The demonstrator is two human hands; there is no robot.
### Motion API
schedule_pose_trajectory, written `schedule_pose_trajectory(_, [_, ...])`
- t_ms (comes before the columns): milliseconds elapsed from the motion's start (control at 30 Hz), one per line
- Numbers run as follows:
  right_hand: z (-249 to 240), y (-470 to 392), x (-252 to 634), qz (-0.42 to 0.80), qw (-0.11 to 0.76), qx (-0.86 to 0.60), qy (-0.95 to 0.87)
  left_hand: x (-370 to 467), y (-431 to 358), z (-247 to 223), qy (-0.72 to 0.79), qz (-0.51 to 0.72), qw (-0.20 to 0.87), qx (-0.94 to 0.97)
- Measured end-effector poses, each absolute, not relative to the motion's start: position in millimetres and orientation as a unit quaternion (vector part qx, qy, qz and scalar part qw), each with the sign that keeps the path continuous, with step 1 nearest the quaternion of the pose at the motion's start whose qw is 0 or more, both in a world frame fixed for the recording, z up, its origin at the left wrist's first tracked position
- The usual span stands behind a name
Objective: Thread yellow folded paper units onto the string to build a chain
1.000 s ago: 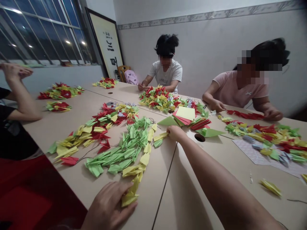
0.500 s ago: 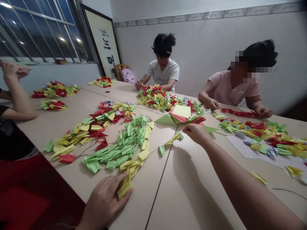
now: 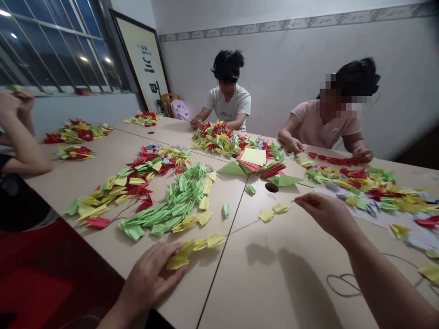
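My left hand [image 3: 156, 276], low and left of centre, pinches a folded yellow paper piece [image 3: 181, 256] on a string. The string [image 3: 245, 226] runs taut to my right hand [image 3: 317, 205], whose closed fingertips grip its end. Two yellow pieces [image 3: 270, 213] hang on it close to my right fingers, and more yellow ones [image 3: 209, 241] are beside my left hand. Behind my left hand lies a long heap of green folded pieces [image 3: 178, 201], edged by yellow ones. Two loose green pieces [image 3: 225, 210] rest between the hands.
Beyond the hands, a stack of paper squares [image 3: 254, 156] sits beside a table hole [image 3: 271, 187]. Colourful paper heaps [image 3: 222, 137] are spread over the table [image 3: 219, 292]. Two people sit across; another person's arms [image 3: 24, 146] are at left. A dark cord [image 3: 343, 278] lies at right.
My right hand has moved right and slightly nearer, drawing the string out and carrying the yellow pieces right. The yellow chain by my left hand now bends towards the right.
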State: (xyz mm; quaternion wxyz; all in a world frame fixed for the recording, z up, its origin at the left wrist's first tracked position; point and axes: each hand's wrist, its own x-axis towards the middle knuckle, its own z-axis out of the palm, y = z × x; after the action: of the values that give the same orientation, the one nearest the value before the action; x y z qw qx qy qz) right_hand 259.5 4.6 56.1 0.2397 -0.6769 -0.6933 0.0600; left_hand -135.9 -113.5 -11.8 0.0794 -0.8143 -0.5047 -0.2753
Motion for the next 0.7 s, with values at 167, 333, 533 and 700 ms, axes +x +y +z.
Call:
schedule_pose_trajectory(167, [51, -35, 290, 0.074, 0.236, -0.696, -0.674, -133, -112, -8, -0.448, -0.275, 0.035, -0.850])
schedule_pose_trajectory(333, [46, -79, 317, 0.093, 0.263, -0.745, -0.605, -114, -105, 0, -0.416, -0.265, -0.067, -0.867])
schedule_pose_trajectory(533, [35, -105, 348, 0.182, 0.367, -0.749, -0.521, -66, -69, 21, -0.419, -0.242, -0.219, -0.847])
schedule_pose_trajectory(700, [12, -107, 370, 0.296, 0.493, -0.709, -0.409, -19, -28, 27, -0.391, -0.249, -0.249, -0.850])
